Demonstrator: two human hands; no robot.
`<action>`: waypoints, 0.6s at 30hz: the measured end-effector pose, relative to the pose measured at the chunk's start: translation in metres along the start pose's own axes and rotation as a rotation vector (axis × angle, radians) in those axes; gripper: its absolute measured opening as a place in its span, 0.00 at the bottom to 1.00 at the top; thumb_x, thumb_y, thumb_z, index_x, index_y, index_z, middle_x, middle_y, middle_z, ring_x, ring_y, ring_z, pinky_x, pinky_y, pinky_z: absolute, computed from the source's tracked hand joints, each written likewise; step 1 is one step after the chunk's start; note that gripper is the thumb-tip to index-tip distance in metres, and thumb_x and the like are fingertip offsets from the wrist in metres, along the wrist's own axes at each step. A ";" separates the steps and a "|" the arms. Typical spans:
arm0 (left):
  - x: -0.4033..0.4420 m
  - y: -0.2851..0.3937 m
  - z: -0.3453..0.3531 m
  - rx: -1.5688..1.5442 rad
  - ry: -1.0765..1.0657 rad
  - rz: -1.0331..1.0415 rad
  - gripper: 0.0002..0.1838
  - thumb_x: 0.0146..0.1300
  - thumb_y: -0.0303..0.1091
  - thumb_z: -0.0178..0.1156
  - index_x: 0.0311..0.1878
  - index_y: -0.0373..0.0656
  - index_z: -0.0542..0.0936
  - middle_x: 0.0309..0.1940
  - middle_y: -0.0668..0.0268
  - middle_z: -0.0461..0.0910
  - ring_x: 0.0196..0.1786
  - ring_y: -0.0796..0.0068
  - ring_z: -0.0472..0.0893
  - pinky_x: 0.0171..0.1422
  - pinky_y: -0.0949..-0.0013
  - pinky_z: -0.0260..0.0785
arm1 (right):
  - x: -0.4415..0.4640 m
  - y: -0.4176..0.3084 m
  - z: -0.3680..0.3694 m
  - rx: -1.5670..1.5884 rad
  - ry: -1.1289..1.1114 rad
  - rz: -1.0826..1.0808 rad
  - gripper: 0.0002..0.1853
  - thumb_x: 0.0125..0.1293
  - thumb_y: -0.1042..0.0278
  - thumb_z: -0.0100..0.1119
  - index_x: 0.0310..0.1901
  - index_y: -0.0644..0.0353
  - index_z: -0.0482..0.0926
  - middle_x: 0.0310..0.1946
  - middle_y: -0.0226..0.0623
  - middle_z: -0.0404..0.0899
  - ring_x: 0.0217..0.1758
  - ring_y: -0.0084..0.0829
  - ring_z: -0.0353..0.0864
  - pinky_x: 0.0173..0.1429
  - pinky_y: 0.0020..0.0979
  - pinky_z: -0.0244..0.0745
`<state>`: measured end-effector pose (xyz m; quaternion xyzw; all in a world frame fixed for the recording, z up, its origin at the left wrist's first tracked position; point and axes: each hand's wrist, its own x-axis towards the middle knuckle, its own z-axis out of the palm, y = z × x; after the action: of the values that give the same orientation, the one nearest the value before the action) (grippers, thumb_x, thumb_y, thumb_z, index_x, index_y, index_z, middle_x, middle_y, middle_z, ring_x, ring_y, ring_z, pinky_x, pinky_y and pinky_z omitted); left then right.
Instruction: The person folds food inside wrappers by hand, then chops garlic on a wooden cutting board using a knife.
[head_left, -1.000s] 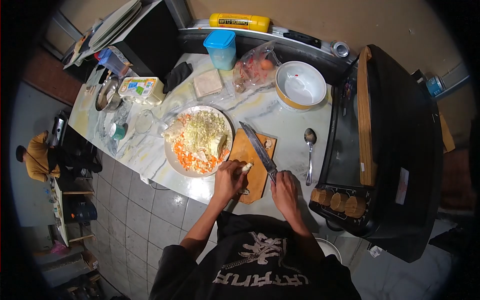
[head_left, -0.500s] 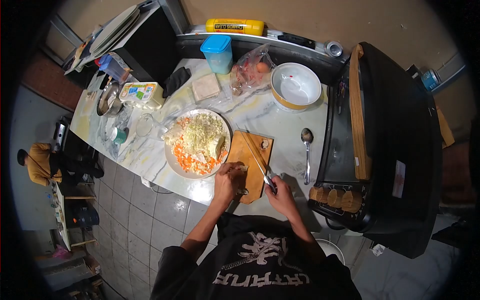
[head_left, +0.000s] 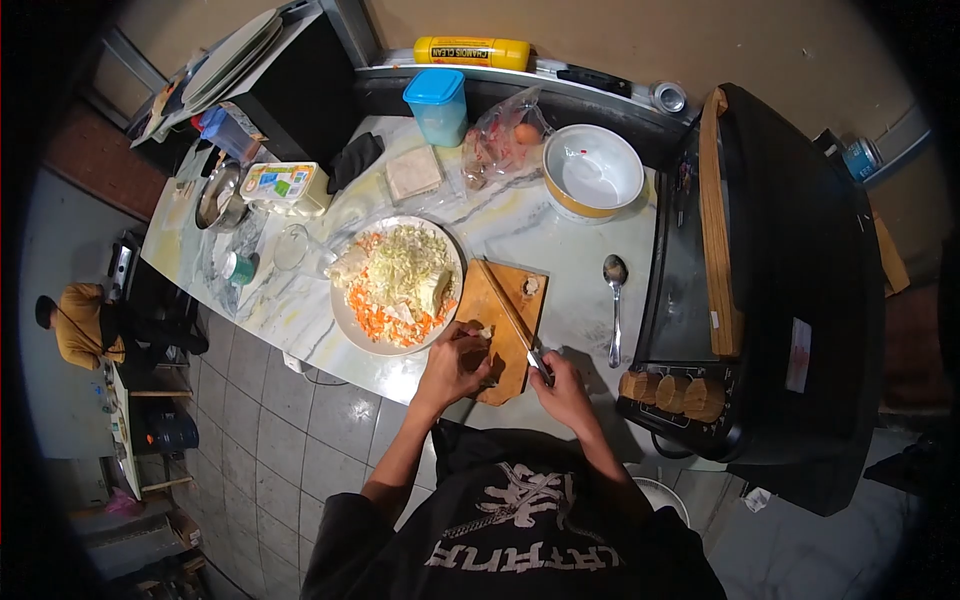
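Note:
My right hand (head_left: 562,388) is wrapped round the handle of a knife (head_left: 508,306), whose blade slants up and left over a wooden cutting board (head_left: 522,372). At the board's left edge, my left hand (head_left: 455,365) pinches a small pale piece (head_left: 484,332) at its fingertips. Another small pale piece (head_left: 531,286) lies near the board's top right corner. Just left of the board, a white plate (head_left: 343,322) bears shredded pale green vegetable and diced orange bits. A spoon (head_left: 614,310) lies right of the board.
Behind the board stand a yellow-white bowl (head_left: 594,170), a plastic bag (head_left: 490,140) with an egg and a blue-lidded container (head_left: 438,110). A black oven (head_left: 790,270) bounds the right side. A person (head_left: 85,325) in a yellow top is at far left.
The knife has turned from showing its broad blade to edge-on and its tip has shifted left. My left hand has moved slightly and its fingers have changed pose.

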<state>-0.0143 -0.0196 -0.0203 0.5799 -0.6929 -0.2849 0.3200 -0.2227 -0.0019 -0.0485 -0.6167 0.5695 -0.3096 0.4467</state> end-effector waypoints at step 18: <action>0.009 -0.007 0.002 -0.088 0.085 -0.084 0.08 0.49 0.19 0.66 0.35 0.35 0.81 0.31 0.55 0.84 0.35 0.63 0.86 0.40 0.66 0.75 | -0.002 0.006 0.010 -0.135 0.058 -0.024 0.11 0.62 0.68 0.60 0.34 0.64 0.69 0.22 0.45 0.73 0.28 0.50 0.75 0.34 0.44 0.68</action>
<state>-0.0127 -0.0296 -0.0253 0.6054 -0.6407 -0.3033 0.3619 -0.2167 0.0028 -0.0575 -0.6430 0.5942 -0.2936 0.3838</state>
